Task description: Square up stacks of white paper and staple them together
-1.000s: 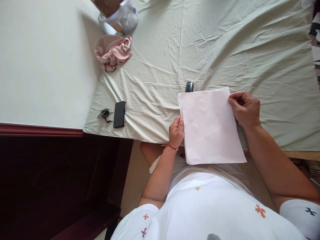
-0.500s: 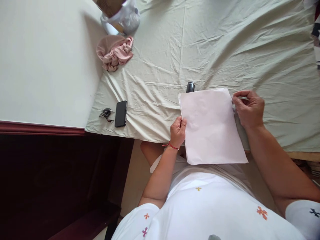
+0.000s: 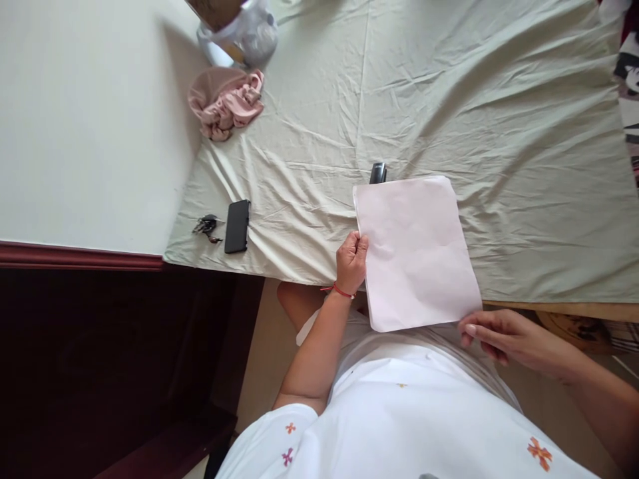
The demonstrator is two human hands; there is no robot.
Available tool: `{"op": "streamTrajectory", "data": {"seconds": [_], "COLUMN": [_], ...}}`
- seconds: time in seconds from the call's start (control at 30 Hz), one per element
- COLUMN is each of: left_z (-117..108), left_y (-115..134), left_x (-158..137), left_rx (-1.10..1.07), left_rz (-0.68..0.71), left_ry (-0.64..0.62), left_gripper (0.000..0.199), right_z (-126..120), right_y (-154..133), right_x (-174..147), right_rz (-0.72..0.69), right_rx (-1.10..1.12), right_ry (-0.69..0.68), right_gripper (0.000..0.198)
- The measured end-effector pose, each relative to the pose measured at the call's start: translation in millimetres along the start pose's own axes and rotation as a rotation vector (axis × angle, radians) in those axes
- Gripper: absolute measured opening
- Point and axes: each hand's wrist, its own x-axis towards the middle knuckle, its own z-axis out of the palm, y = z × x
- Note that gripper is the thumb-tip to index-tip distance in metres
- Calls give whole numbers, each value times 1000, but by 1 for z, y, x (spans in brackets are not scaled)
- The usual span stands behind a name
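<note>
A stack of white paper sheets (image 3: 417, 256), at least two by its doubled left edge, hangs over the table's front edge above my lap. My left hand (image 3: 352, 259) is closed on its left side, thumb on top. By the lower right corner is my right hand (image 3: 492, 336), its fingers stretched out and somewhat apart, the tips touching or very near the paper's edge. That corner is partly hidden by the fingers. A small black stapler-like object (image 3: 378, 173) pokes out beyond the paper's far edge.
A pale green cloth (image 3: 309, 166) with wrinkles covers the table. At the left lie a black phone (image 3: 237, 226) and keys (image 3: 206, 226). Farther back are a crumpled pink cloth (image 3: 227, 106) and a plastic bag (image 3: 254, 33) beside a white wall (image 3: 84, 120).
My right hand has left the paper's upper right edge and moved down to the lower right corner, its fingers loosening from a pinch. My left hand keeps its hold.
</note>
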Motion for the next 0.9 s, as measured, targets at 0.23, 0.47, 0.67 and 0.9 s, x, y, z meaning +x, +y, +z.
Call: {"op": "streamTrajectory", "data": {"seconds": [0.23, 0.47, 0.67, 0.9], "left_z": [-1, 0, 2, 0], "left_y": [-4, -7, -11, -9], "left_x": [0, 1, 3, 2], "left_rx": [-46, -69, -98, -95], "left_rz": [-18, -28, -42, -32], "left_ry": [23, 65, 66, 59], "left_gripper": [37, 36, 36, 39], "right_z": [30, 52, 55, 74], "right_y": [25, 18, 6, -7], "right_x": [24, 29, 19, 34], "right_rz": [112, 86, 1, 41], "right_rx": [214, 430, 378, 394], "right_ry": [6, 97, 151, 250], "right_gripper": [66, 64, 63, 60]}}
